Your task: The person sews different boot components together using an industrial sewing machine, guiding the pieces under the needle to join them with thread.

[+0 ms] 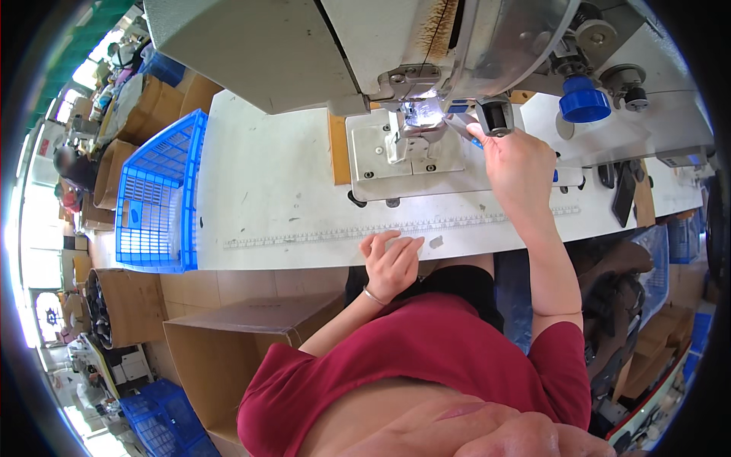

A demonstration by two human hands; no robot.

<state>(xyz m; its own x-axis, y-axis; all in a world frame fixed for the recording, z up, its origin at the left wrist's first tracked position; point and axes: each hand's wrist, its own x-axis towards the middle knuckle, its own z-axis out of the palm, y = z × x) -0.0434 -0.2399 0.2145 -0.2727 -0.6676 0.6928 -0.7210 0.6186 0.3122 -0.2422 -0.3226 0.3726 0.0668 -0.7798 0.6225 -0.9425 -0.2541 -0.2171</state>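
Note:
A white industrial sewing machine (251,57) stands over the far side of the table, its lamp lighting the needle area (423,113). Beside that lit spot, my right hand (518,164) is closed around a small slim grey tool (459,126) with a blue part; its exact kind is hard to make out. The tool's tip points left toward the presser foot (396,145). My left hand (392,263) lies at the table's near edge, fingers loosely bent and apart, holding nothing. Just beyond its fingertips a ruler scale (320,234) runs along the tabletop.
A blue plastic basket (160,194) adjoins the table's left end. Below it stands an open cardboard box (228,350). A blue knob (585,99) juts from the machine at right; a dark phone-like object (624,196) lies beyond. Another person (72,164) is far left.

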